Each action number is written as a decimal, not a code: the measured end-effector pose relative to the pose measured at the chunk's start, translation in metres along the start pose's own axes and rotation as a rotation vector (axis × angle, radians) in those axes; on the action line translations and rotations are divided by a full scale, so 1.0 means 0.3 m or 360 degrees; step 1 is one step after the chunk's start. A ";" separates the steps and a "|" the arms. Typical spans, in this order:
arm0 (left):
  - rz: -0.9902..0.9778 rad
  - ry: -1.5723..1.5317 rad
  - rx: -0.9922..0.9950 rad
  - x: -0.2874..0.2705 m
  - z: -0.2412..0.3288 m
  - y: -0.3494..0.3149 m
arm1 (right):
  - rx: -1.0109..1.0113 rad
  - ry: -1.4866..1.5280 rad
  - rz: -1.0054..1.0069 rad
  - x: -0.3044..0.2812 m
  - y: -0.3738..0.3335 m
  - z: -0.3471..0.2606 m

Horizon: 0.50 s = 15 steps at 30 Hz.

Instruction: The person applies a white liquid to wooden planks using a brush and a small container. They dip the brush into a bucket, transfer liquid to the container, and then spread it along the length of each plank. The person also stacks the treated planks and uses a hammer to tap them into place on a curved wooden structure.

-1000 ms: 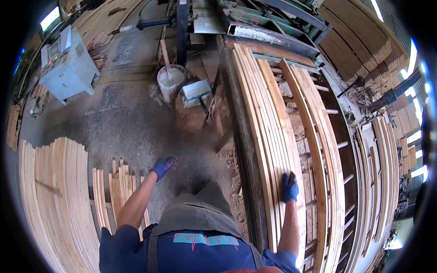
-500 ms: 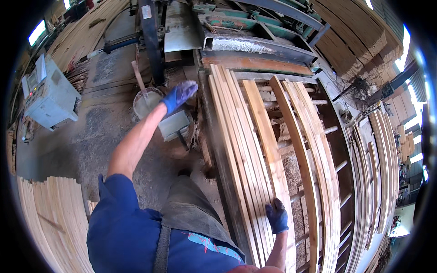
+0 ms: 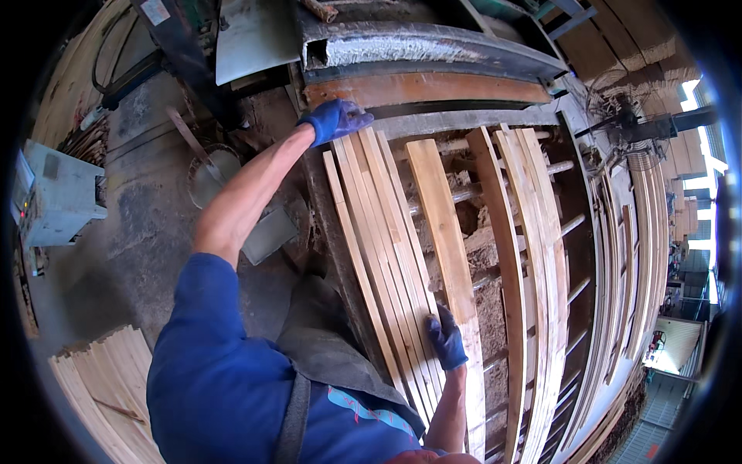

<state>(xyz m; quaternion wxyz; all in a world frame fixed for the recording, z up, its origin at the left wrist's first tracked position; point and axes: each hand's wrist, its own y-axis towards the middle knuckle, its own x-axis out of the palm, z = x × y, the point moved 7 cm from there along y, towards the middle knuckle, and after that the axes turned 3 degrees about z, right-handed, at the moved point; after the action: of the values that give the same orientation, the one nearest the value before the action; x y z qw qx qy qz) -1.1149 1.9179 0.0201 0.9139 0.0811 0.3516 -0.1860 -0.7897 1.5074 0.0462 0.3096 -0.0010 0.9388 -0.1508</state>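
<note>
A bundle of narrow, pale wooden strips (image 3: 390, 240) lies lengthwise on the left side of a metal roller table. My left hand (image 3: 338, 122), in a blue-purple glove, is at the far ends of the strips, its fingers stretched out across them. Further down, my right hand (image 3: 446, 340), gloved the same way, has its fingers curled over the bundle's right edge. One thin strip (image 3: 359, 267) lies slightly apart along the bundle's left side. To the right of the bundle is a wider board (image 3: 442, 232), with a gap between them.
More boards (image 3: 533, 271) lie along the rollers (image 3: 573, 224) further right. A heavy metal machine beam (image 3: 433, 48) crosses the far end. On the left stand a bucket (image 3: 207, 185), a grey control cabinet (image 3: 66, 193) and a stack of wood (image 3: 108, 387).
My left hand has come from the air beside the table to the strips' far ends. My right hand stays at the bundle's right edge. The view has shifted.
</note>
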 end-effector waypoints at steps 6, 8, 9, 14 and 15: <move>0.0219 0.0169 0.0179 0.019 0.039 -0.056 | 0.0197 -0.0190 0.0058 -0.005 -0.062 -0.054; 0.0132 0.0325 0.0310 0.024 0.119 -0.117 | 0.0247 -0.0187 0.0101 -0.019 -0.075 -0.059; -0.0110 0.0473 0.0147 0.005 0.178 -0.169 | 0.0374 -0.0215 0.0072 -0.018 -0.082 -0.038; -0.0139 0.0209 0.0159 0.058 0.199 -0.219 | 0.0329 -0.0456 0.0424 0.019 -0.078 -0.041; -0.0097 0.0212 0.0203 0.058 0.193 -0.215 | 0.0341 -0.0445 0.0424 0.029 -0.077 -0.027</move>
<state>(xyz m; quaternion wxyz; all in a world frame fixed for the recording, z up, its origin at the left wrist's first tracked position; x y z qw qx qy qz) -1.0931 1.8376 0.0500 0.8753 0.1405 0.4014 -0.2300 -0.8035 1.4868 0.0539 0.4524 0.1349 0.8572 -0.2058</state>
